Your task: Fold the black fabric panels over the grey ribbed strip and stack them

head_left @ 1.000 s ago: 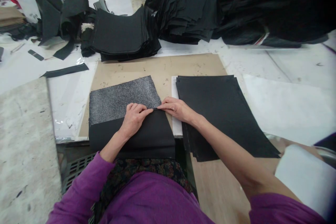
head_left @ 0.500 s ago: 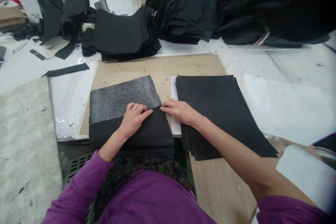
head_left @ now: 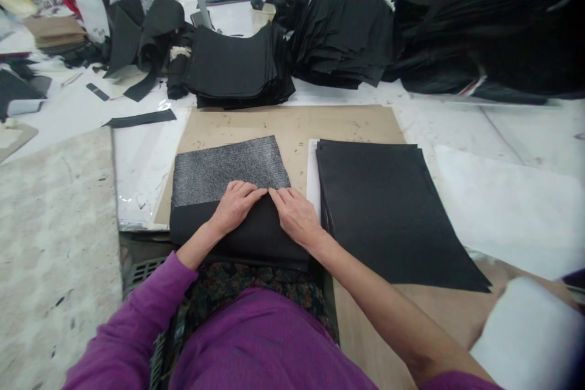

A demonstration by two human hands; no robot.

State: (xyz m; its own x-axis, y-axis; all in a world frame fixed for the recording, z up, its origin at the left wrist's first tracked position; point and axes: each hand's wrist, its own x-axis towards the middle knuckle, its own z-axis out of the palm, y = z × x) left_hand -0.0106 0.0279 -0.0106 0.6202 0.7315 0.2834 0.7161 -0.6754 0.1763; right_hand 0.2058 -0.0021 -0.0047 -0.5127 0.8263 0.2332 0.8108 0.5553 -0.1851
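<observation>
The left hand and right hand rest close together on the cloth, fingertips nearly touching along the line where its far grey part meets the near black; whether they pinch it, I cannot tell. The cloth lies on the board's left, a black stack to the cloth's right

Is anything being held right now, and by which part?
Black material, at its upper edge beside the speckled grey area; pinched or merely pressed, I can't tell.

The cloth lies left of stacked sheets.
</observation>
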